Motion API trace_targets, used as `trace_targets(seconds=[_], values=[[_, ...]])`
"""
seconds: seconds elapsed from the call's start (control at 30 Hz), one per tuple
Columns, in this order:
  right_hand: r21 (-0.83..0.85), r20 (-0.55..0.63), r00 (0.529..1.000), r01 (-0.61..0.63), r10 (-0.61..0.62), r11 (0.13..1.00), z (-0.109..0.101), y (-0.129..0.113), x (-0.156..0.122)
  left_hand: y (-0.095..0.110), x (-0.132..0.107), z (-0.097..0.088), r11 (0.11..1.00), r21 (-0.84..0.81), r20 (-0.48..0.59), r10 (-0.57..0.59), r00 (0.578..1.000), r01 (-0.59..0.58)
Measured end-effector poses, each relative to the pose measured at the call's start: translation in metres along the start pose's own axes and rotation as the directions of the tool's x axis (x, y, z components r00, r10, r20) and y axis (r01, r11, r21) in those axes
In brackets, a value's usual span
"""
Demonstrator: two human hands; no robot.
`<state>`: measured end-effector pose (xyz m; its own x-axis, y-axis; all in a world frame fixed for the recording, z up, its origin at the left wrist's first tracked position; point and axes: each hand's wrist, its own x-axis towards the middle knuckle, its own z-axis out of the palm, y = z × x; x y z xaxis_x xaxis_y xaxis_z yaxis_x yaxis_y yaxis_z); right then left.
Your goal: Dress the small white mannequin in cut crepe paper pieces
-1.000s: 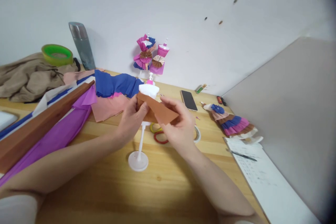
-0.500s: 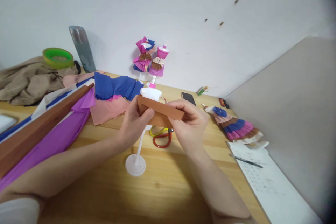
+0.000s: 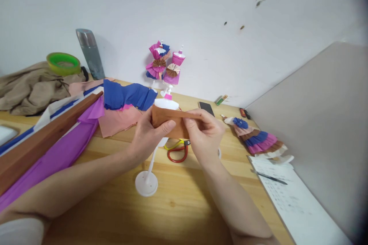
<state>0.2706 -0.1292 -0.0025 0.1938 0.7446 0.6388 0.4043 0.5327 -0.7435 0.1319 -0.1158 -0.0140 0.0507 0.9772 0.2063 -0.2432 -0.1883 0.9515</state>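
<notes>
A small white mannequin stand (image 3: 146,183) rises from its round base on the wooden table, its white bust (image 3: 166,103) showing above my hands. A strip of brown crepe paper (image 3: 172,122) is wrapped around the bust. My left hand (image 3: 148,134) grips the stand and pins the paper's left end with the thumb. My right hand (image 3: 205,134) pinches the paper's right end against the bust. Both hands are closed on the paper.
Red-and-yellow scissors (image 3: 176,151) lie behind the stand. Rolls and sheets of brown, purple, blue and pink paper (image 3: 86,116) fill the left. A phone (image 3: 206,108), a finished paper dress (image 3: 257,138), a notepad with pen (image 3: 276,183), a flask (image 3: 90,53) and dressed mannequins (image 3: 165,63) stand around.
The brown strip, loose and sticking out to the right a second ago, has been drawn round the bust. My right hand moved left and closed in on it.
</notes>
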Motion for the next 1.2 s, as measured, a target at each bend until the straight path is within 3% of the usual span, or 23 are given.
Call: trace_targets(seconds=[0.23, 0.4, 0.53, 0.77, 1.0, 1.2], values=[[0.093, 0.094, 0.995, -0.037, 0.028, 0.995, -0.001, 0.0, 0.001, -0.003, 0.004, -0.004, 0.994, -0.103, 0.006, -0.027, 1.0, 0.027], [0.307, 0.196, 0.963, -0.241, 0.187, 0.921, 0.002, 0.003, -0.001, -0.007, 0.007, -0.007, 0.974, -0.206, 0.03, -0.091, 0.995, 0.095], [0.427, 0.275, 0.932, -0.337, 0.235, 0.839, 0.004, 0.01, -0.005, -0.007, 0.008, -0.008, 0.948, -0.261, 0.088, -0.167, 0.982, 0.184], [0.405, 0.304, 0.875, -0.477, 0.378, 0.78, 0.009, 0.011, -0.007, -0.009, 0.009, -0.011, 0.928, -0.31, 0.163, -0.163, 0.973, 0.208], [0.422, 0.391, 0.88, -0.433, 0.27, 0.797, 0.006, 0.017, -0.008, -0.006, 0.009, -0.011, 0.927, -0.308, 0.203, -0.155, 0.967, 0.213], [0.359, 0.345, 0.906, -0.367, 0.243, 0.858, 0.01, 0.013, -0.004, -0.002, 0.01, -0.012, 0.929, -0.309, 0.285, -0.113, 0.952, 0.203]])
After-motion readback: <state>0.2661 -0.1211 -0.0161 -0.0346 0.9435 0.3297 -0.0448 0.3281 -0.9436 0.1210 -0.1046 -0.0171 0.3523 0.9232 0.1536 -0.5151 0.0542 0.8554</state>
